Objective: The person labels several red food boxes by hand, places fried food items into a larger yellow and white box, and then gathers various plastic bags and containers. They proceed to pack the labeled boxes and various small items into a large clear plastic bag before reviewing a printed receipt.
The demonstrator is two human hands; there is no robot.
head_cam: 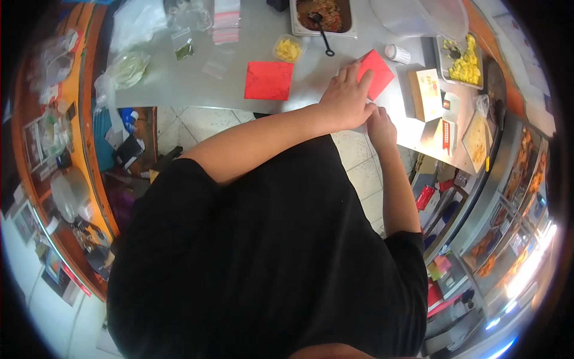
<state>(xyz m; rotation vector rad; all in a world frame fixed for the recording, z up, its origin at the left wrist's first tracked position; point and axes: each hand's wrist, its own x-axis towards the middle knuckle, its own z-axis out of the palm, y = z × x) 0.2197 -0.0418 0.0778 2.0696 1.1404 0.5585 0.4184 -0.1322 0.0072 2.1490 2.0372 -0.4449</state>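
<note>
My left hand [347, 96] reaches across and lies over the near left side of a red packet [379, 72], its fingers on the red surface. The packet sits tilted at an angle on the metal table [193, 85]. My right hand [382, 130] is at the table's front edge, fingers bent together, its tips meeting my left thumb. Whether anything is between those fingertips is hidden. To the left, a second red packet [269, 80] with faint dark lines lies flat. Just behind it stands a small clear tub of yellow food pieces [288, 50].
A steel pan [298, 33] of chopped food with a black spoon [323, 36] stands behind. To the right are a white bottle [397, 54], a tray [441, 80] of yellow food, and upright cartons [426, 95]. Plastic bags [130, 69] lie left.
</note>
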